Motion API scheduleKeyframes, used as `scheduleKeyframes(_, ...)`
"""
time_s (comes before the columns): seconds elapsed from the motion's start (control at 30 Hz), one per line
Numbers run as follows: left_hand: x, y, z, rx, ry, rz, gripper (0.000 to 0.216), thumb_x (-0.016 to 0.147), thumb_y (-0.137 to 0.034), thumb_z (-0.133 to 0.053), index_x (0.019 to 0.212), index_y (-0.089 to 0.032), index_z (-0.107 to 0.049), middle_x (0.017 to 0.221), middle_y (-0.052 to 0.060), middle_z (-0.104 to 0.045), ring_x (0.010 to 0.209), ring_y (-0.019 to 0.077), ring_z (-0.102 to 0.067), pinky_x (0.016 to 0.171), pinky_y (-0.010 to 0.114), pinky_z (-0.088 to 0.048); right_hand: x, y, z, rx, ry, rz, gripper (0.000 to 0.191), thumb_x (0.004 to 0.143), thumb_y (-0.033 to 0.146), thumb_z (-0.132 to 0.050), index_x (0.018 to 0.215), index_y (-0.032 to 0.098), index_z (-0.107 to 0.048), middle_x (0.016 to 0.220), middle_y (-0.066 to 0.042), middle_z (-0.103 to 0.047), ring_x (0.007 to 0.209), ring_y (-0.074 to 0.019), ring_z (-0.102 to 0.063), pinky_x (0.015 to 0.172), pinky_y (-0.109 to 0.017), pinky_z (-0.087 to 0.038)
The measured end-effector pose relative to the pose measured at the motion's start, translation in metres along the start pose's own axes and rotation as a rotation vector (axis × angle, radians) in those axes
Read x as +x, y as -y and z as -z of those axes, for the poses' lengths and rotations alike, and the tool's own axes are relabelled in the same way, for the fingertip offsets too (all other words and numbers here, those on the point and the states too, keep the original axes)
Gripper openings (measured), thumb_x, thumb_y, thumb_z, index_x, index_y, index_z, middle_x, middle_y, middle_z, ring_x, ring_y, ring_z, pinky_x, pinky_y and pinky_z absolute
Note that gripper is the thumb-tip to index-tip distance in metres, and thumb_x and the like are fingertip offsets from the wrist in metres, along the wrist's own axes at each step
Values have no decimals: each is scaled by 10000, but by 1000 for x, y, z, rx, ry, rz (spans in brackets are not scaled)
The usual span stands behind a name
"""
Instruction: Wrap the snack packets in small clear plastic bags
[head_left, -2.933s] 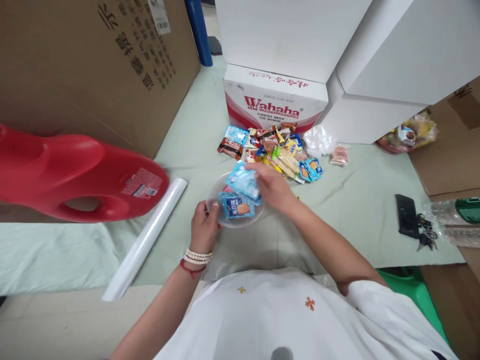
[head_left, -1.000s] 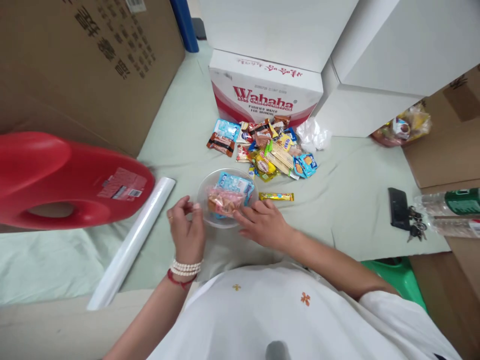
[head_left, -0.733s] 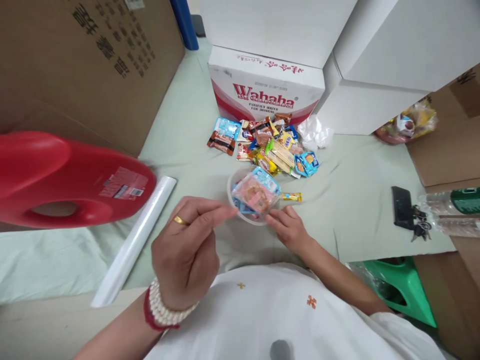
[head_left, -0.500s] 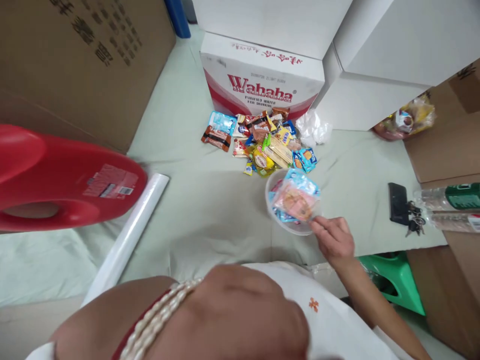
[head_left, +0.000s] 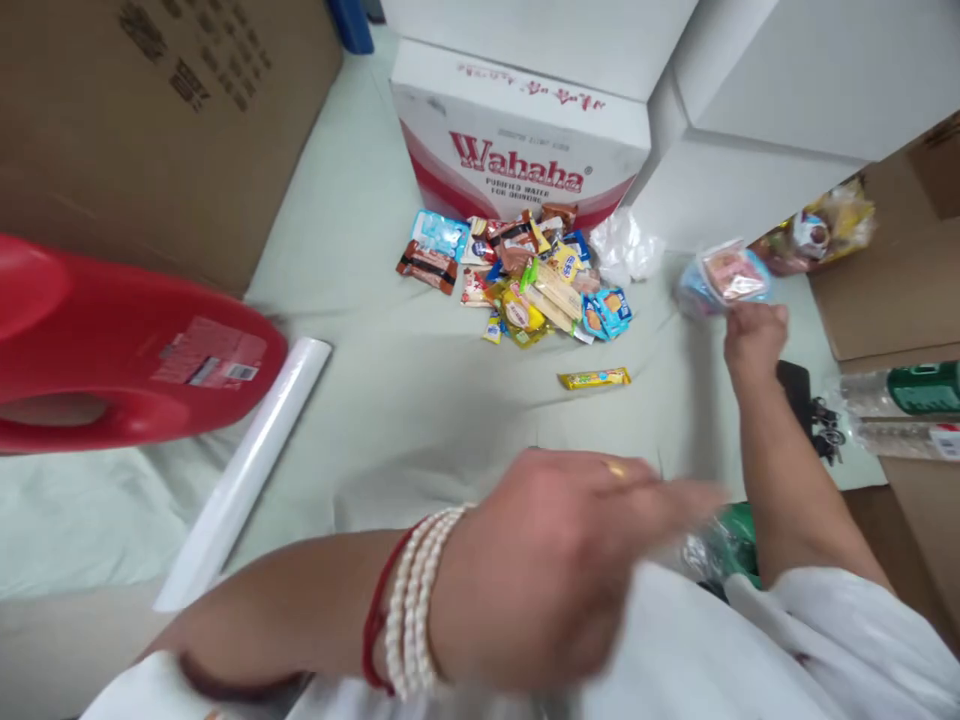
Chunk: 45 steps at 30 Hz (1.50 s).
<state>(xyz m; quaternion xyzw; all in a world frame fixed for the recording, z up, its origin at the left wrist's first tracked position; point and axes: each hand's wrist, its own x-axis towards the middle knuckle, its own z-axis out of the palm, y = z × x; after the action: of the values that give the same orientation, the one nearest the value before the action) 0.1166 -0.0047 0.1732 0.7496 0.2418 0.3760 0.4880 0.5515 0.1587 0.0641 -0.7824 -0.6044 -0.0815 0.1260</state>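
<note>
My right hand [head_left: 756, 335] grips the near rim of a clear plastic tub [head_left: 701, 295] at the right, below the white boxes. Snack packets fill the tub, with a pink wrapped one [head_left: 733, 272] on top. In the foreground is my left hand [head_left: 555, 560], blurred by motion, wearing a ring and pearl bracelet. Its index finger stretches to the right, the lower fingers look bent, and I see nothing held. Beyond it, a yellow snack stick [head_left: 595, 379] lies alone on the pale green cloth. Behind that is a pile of wrapped snacks [head_left: 536, 275].
A Wahaha water carton [head_left: 517, 165] stands behind the snacks, beside a crumpled clear bag [head_left: 626, 245]. At left are a red jug [head_left: 142, 350], a white roll [head_left: 247, 470] and a brown carton [head_left: 150, 130]. Bottles [head_left: 919, 390] and keys [head_left: 829, 430] lie at right.
My right hand has carried the tub away to the right and back. The yellow stick now shows near the tub's old place. My left hand has moved up, its index finger now extended.
</note>
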Motion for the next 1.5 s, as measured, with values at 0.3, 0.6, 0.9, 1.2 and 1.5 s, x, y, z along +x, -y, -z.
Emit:
scheduleKeyframes(0.3,-104,96,52,144,-441,949,382,831,-477,-584,1007,-185,-756,856,62,-777,692,199,-664,667,314,-553,38,85,-20,162,-171,67,245,958,178,-510,1139,156,-673,1173,-139,-619,1018,-230,-570,905,-371,-420)
scheduleKeyframes(0.6,-124,93,40,63,-568,1083,524,731,-654,-654,978,-202,-750,873,66,-764,750,220,-656,740,342,-546,65,166,-52,231,12,65,180,964,228,-537,993,170,-704,1110,-148,-637,1119,-304,-535,953,-431,-434)
scheduleKeyframes(0.9,-100,117,30,-97,-464,942,490,842,-645,-634,982,-188,-745,857,61,-736,755,194,-641,681,296,-526,-63,145,10,1462,155,-463,214,669,297,-772,833,219,-660,682,51,-504,542,-83,-323,465,-197,-265)
scheduleKeyframes(1.2,24,155,-19,-165,-453,405,410,788,-478,-779,1088,-203,-732,1074,81,-666,887,171,-630,689,257,-516,-184,194,31,1717,702,-558,313,626,381,-880,798,191,-699,567,82,-433,481,-44,-193,428,-197,-144)
scheduleKeyframes(1.5,-24,150,-22,29,-411,230,178,921,-322,-660,817,-244,-782,878,71,-741,828,189,-651,785,350,-519,-189,185,9,1842,472,-769,327,566,299,-883,774,231,-640,596,83,-417,501,-69,-258,433,-198,-218)
